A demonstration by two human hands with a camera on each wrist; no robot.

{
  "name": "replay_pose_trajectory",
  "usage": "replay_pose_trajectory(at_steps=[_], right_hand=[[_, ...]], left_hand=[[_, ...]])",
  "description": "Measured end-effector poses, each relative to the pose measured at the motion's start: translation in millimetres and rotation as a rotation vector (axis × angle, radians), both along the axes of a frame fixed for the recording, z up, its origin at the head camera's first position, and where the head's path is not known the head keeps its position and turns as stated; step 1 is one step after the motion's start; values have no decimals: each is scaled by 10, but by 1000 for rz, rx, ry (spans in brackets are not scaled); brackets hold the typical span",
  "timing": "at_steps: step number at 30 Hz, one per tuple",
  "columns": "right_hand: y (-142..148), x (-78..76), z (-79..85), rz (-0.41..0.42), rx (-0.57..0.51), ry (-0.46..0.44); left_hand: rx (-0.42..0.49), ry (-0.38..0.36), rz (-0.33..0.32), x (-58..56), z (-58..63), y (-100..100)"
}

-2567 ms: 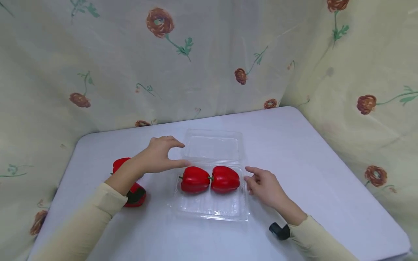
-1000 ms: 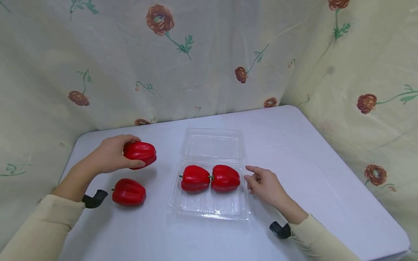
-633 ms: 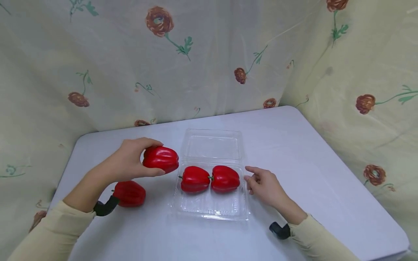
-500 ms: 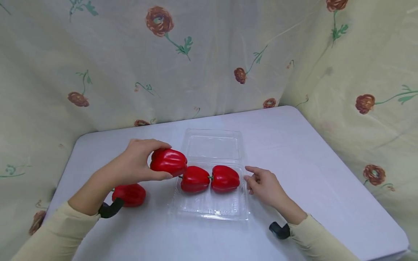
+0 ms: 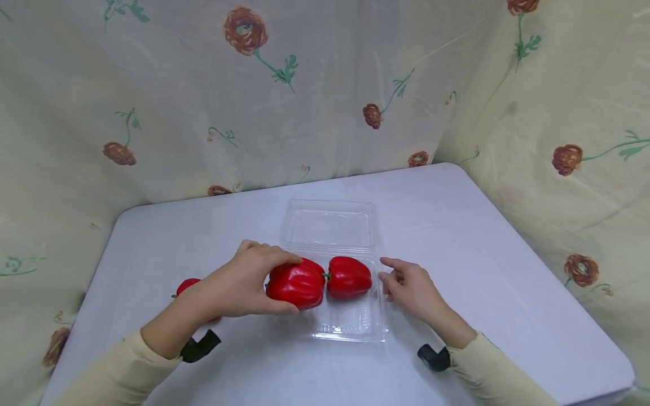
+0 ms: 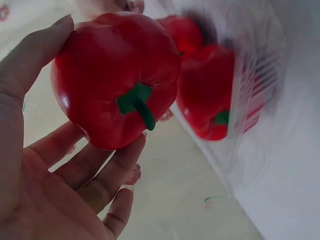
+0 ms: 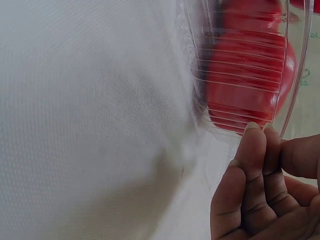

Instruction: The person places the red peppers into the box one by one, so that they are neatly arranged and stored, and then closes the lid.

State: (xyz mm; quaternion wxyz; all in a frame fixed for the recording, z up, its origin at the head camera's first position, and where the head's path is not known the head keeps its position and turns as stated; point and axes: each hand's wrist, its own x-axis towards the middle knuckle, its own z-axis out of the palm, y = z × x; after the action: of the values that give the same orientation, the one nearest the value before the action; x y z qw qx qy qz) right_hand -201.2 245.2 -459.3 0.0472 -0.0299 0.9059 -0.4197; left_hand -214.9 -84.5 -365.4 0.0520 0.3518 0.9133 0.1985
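My left hand (image 5: 249,282) grips a red bell pepper (image 5: 297,286) between thumb and fingers, its green stem facing the left wrist camera. In the head view, the held pepper covers much of another pepper (image 5: 313,263) in the clear plastic clamshell container (image 5: 350,327). To the right in that container lies a further red pepper (image 5: 349,277). My right hand (image 5: 413,288) holds the container's right edge, with the fingertips (image 7: 252,131) against its ribbed wall and the thumb near the rim. Partly hidden behind my left forearm, one more pepper (image 5: 187,285) lies on the table.
The container's lid (image 5: 329,223) lies folded back, away from me, on the white table (image 5: 457,225). Flowered cloth (image 5: 315,96) hangs behind the table and along its sides. A black wrist device (image 5: 200,345) sits at my left cuff, another (image 5: 434,358) at my right.
My left hand took up a pepper from the left of the table and carried it right and toward me, over the container's left part. My right hand stayed at the container's edge.
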Motion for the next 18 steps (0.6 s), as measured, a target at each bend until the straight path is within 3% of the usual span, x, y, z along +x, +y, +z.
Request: replay_pose_trajectory(at_steps=[9,18], right_hand=[[1,-3,-4,4,7,5],[13,-13,-32,6,18,14]], left_hand=[[28,-27,1,92,-245,53],[-20,56,19,102,-425,67]])
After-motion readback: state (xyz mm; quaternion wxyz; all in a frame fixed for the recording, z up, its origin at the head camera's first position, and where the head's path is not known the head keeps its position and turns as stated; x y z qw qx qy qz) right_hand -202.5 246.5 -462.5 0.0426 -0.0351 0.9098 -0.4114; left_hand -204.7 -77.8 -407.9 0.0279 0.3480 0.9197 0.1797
